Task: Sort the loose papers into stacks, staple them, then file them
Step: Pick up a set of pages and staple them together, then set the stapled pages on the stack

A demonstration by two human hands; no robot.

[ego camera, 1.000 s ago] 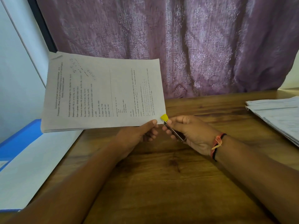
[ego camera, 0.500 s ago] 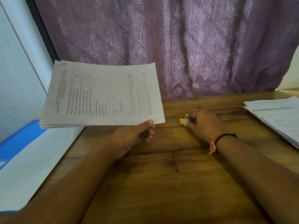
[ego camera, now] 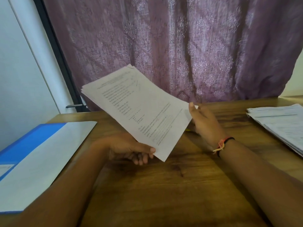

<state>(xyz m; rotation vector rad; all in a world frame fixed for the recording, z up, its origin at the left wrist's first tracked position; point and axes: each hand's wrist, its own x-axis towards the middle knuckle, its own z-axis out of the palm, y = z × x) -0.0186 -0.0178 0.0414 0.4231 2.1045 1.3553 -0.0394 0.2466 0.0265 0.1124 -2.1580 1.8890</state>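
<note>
Since half a second before, the stack of papers (ego camera: 139, 108) had swung from the left to the middle and now tilted, its far corner raised toward the purple curtain (ego camera: 164, 46). The right hand (ego camera: 205, 123) had left the spot where it lay on the surface and come to the stack's right corner.

From the head view, the left hand (ego camera: 131, 149) closed its grip on the stack's near corner, thumb on top and fingers curled beneath. The right grip pinched the right corner, thumb across the sheet; its fingers were hidden below. The stack hung in the air above the wooden surface (ego camera: 164, 185). A yellow sliver (ego camera: 188, 129) showed under the stack's edge beside the right hand, too little to identify. A blue file folder (ego camera: 32, 145) lay at the left and another pile of papers (ego camera: 282, 126) at the far right. A red and black thread band (ego camera: 224, 143) circled the right wrist.
</note>
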